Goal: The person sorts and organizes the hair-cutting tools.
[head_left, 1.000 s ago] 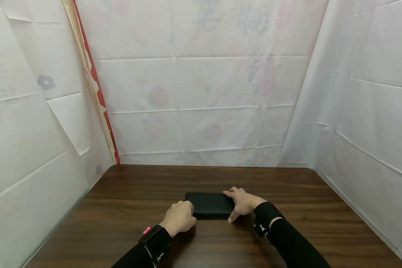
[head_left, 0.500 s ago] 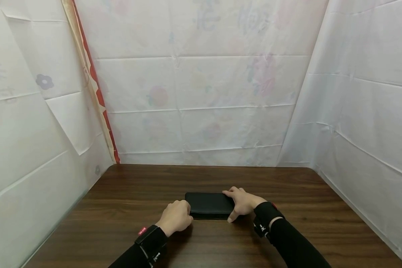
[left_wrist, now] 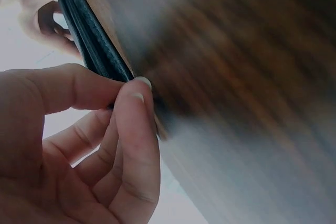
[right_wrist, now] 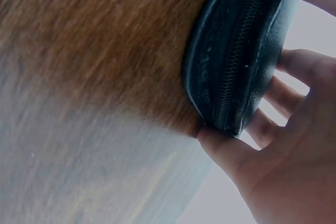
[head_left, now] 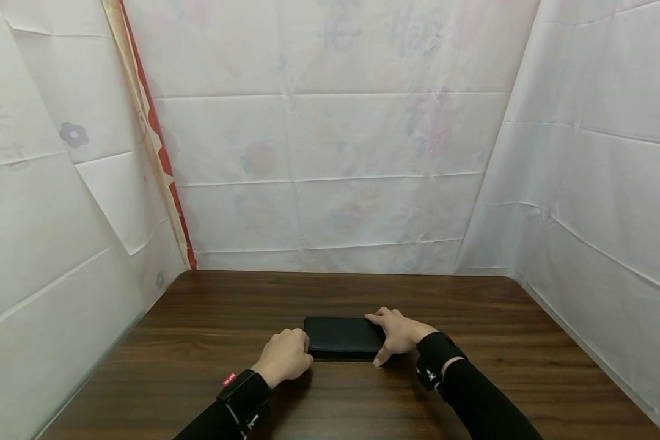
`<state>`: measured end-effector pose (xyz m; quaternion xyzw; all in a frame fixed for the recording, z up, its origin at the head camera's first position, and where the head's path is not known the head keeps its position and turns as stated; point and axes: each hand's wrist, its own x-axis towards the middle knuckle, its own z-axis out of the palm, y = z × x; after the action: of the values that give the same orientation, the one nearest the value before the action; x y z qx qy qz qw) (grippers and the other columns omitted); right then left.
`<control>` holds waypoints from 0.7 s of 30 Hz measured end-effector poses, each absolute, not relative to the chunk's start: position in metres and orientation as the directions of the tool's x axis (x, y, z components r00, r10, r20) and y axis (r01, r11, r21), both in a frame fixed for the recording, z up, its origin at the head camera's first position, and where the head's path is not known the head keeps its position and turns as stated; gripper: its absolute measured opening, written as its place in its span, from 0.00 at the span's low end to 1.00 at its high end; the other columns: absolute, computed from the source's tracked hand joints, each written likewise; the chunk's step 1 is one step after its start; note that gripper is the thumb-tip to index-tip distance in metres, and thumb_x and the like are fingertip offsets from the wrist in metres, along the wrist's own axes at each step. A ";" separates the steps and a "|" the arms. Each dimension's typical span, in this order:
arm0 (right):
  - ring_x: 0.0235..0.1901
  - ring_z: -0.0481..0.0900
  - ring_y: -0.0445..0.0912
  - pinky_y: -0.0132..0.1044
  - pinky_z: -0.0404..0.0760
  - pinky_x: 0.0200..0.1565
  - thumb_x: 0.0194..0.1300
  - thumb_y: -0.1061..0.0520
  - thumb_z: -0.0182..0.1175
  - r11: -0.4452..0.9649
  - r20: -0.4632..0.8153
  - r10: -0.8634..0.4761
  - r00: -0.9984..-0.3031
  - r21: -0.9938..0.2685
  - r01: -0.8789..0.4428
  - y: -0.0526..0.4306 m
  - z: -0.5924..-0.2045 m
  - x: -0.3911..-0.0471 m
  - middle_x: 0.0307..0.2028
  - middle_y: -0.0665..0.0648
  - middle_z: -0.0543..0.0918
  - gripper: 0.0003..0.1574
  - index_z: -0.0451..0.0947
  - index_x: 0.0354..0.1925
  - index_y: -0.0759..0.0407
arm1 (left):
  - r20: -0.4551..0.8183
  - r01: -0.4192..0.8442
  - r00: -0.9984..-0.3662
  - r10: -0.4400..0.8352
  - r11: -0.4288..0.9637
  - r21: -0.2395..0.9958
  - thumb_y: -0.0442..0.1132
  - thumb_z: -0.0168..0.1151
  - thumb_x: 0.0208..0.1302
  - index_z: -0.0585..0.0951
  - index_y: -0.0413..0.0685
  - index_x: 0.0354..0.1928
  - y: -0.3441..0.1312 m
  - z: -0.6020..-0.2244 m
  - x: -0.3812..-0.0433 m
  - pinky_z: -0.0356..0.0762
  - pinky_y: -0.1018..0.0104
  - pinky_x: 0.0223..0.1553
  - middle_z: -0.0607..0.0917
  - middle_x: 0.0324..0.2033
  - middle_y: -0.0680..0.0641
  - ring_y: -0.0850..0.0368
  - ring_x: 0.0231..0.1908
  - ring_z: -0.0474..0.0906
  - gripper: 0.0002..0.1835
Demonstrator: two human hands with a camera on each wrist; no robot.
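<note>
A black, leather-like zip wallet (head_left: 342,335) lies on the brown wooden table (head_left: 209,318), its zipper side toward me. At its left end, my left hand (head_left: 285,355) has thumb and forefinger pinched together on the zipper edge; those fingertips hide the zipper pull. In the left wrist view the zipper edge (left_wrist: 97,38) runs from the right hand down to this pinch. My right hand (head_left: 398,335) grips the right end between thumb and fingers. Meshed zipper teeth (right_wrist: 239,51) show along the side in the right wrist view.
White printed sheets hang as a back wall (head_left: 330,153), a left wall (head_left: 49,232) and a right wall (head_left: 599,201) around the table. A red and cream border strip (head_left: 162,153) runs down the left corner. Black bands with small devices circle both wrists.
My left hand has slid a little to the left along the front of the wallet, showing more of its left end. The right hand and the wallet have stayed in place.
</note>
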<state>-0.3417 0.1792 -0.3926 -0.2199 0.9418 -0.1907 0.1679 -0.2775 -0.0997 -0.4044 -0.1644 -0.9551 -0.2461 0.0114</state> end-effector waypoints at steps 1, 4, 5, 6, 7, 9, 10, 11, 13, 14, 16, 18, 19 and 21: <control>0.68 0.61 0.57 0.55 0.69 0.62 0.50 0.47 0.81 0.831 -0.231 -0.477 -0.848 -0.432 -0.349 0.180 -0.392 -0.342 0.67 0.55 0.65 0.64 0.60 0.78 0.54 | 0.105 0.321 -0.945 0.309 0.825 0.465 0.32 0.66 0.58 0.71 0.50 0.15 -0.100 -0.404 -0.278 0.57 0.66 0.18 0.65 0.12 0.55 0.59 0.15 0.63 0.18; 0.67 0.61 0.57 0.55 0.69 0.62 0.50 0.47 0.81 0.831 -0.230 -0.477 -0.848 -0.431 -0.351 0.180 -0.393 -0.342 0.67 0.55 0.66 0.64 0.60 0.78 0.54 | 0.100 0.322 -0.945 0.312 0.822 0.470 0.32 0.66 0.59 0.71 0.50 0.15 -0.101 -0.404 -0.278 0.56 0.66 0.19 0.65 0.12 0.55 0.60 0.15 0.63 0.18; 0.67 0.61 0.57 0.55 0.69 0.62 0.50 0.47 0.81 0.831 -0.230 -0.477 -0.848 -0.432 -0.350 0.180 -0.393 -0.342 0.67 0.55 0.65 0.64 0.60 0.78 0.53 | 0.100 0.323 -0.944 0.314 0.822 0.469 0.32 0.66 0.59 0.71 0.50 0.15 -0.102 -0.404 -0.278 0.56 0.66 0.19 0.65 0.13 0.55 0.60 0.15 0.63 0.18; 0.67 0.61 0.57 0.55 0.69 0.62 0.50 0.47 0.81 0.831 -0.231 -0.476 -0.849 -0.432 -0.349 0.180 -0.393 -0.343 0.67 0.55 0.65 0.64 0.60 0.78 0.53 | 0.099 0.323 -0.944 0.315 0.822 0.470 0.32 0.66 0.59 0.71 0.50 0.15 -0.102 -0.404 -0.278 0.56 0.67 0.19 0.65 0.13 0.55 0.60 0.15 0.63 0.18; 0.67 0.61 0.57 0.56 0.69 0.62 0.50 0.48 0.81 0.831 -0.229 -0.477 -0.849 -0.434 -0.349 0.180 -0.393 -0.343 0.67 0.55 0.65 0.64 0.60 0.78 0.54 | 0.099 0.325 -0.943 0.317 0.821 0.470 0.32 0.66 0.59 0.71 0.50 0.15 -0.102 -0.404 -0.278 0.56 0.66 0.19 0.65 0.13 0.55 0.60 0.15 0.63 0.18; 0.67 0.61 0.57 0.55 0.69 0.62 0.50 0.47 0.81 0.831 -0.231 -0.475 -0.849 -0.435 -0.346 0.180 -0.393 -0.343 0.67 0.56 0.65 0.64 0.59 0.78 0.53 | 0.099 0.327 -0.942 0.319 0.819 0.472 0.32 0.66 0.59 0.70 0.50 0.15 -0.103 -0.404 -0.278 0.55 0.67 0.19 0.64 0.13 0.55 0.60 0.15 0.61 0.19; 0.67 0.61 0.57 0.55 0.69 0.61 0.51 0.48 0.81 0.832 -0.232 -0.473 -0.850 -0.435 -0.344 0.180 -0.393 -0.343 0.67 0.56 0.65 0.64 0.59 0.78 0.53 | 0.100 0.328 -0.942 0.320 0.818 0.473 0.32 0.66 0.59 0.70 0.50 0.15 -0.103 -0.404 -0.278 0.55 0.67 0.19 0.64 0.13 0.56 0.60 0.15 0.61 0.19; 0.67 0.61 0.57 0.55 0.69 0.61 0.51 0.48 0.81 0.833 -0.233 -0.471 -0.851 -0.436 -0.342 0.180 -0.393 -0.343 0.67 0.56 0.64 0.64 0.59 0.78 0.53 | 0.101 0.329 -0.942 0.320 0.816 0.476 0.31 0.66 0.59 0.69 0.51 0.15 -0.103 -0.404 -0.279 0.54 0.67 0.19 0.62 0.12 0.56 0.61 0.14 0.59 0.20; 0.67 0.61 0.57 0.55 0.69 0.61 0.51 0.48 0.81 0.833 -0.235 -0.470 -0.851 -0.437 -0.340 0.181 -0.393 -0.342 0.68 0.56 0.64 0.63 0.59 0.78 0.53 | 0.101 0.329 -0.942 0.321 0.813 0.481 0.31 0.66 0.59 0.68 0.51 0.14 -0.104 -0.404 -0.279 0.52 0.67 0.19 0.61 0.12 0.56 0.61 0.14 0.58 0.21; 0.67 0.61 0.58 0.55 0.69 0.61 0.51 0.48 0.81 0.833 -0.235 -0.471 -0.850 -0.436 -0.341 0.180 -0.393 -0.342 0.67 0.56 0.64 0.63 0.59 0.78 0.53 | 0.101 0.330 -0.941 0.322 0.812 0.482 0.31 0.66 0.59 0.68 0.51 0.14 -0.104 -0.405 -0.279 0.52 0.67 0.18 0.61 0.12 0.56 0.61 0.14 0.57 0.21; 0.67 0.61 0.58 0.55 0.69 0.62 0.51 0.48 0.81 0.833 -0.235 -0.472 -0.849 -0.435 -0.343 0.180 -0.393 -0.342 0.67 0.56 0.64 0.63 0.59 0.78 0.53 | 0.103 0.333 -0.940 0.325 0.811 0.481 0.31 0.66 0.59 0.69 0.51 0.14 -0.105 -0.405 -0.280 0.54 0.67 0.18 0.62 0.12 0.56 0.61 0.14 0.59 0.20; 0.67 0.61 0.57 0.56 0.69 0.62 0.51 0.49 0.81 0.831 -0.234 -0.475 -0.848 -0.436 -0.346 0.180 -0.393 -0.342 0.67 0.56 0.65 0.63 0.59 0.78 0.54 | 0.104 0.336 -0.939 0.328 0.811 0.478 0.32 0.66 0.59 0.71 0.51 0.15 -0.105 -0.405 -0.281 0.55 0.67 0.18 0.64 0.12 0.56 0.61 0.14 0.61 0.19; 0.67 0.61 0.57 0.56 0.69 0.62 0.51 0.48 0.81 0.830 -0.233 -0.476 -0.848 -0.438 -0.345 0.180 -0.392 -0.341 0.67 0.56 0.65 0.63 0.59 0.78 0.54 | 0.108 0.338 -0.939 0.328 0.813 0.475 0.32 0.66 0.59 0.71 0.50 0.15 -0.106 -0.405 -0.281 0.56 0.67 0.18 0.65 0.12 0.56 0.60 0.15 0.62 0.18; 0.67 0.61 0.57 0.55 0.69 0.62 0.51 0.48 0.81 0.830 -0.234 -0.475 -0.848 -0.440 -0.343 0.180 -0.392 -0.341 0.67 0.55 0.65 0.63 0.59 0.78 0.53 | 0.118 0.341 -0.938 0.325 0.815 0.468 0.32 0.67 0.58 0.72 0.50 0.16 -0.107 -0.405 -0.282 0.57 0.67 0.19 0.66 0.13 0.55 0.60 0.15 0.63 0.17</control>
<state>-0.3411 0.1797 -0.3920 -0.2172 0.9414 -0.1947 0.1694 -0.2817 -0.1071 -0.4053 -0.1749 -0.9525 -0.2488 0.0160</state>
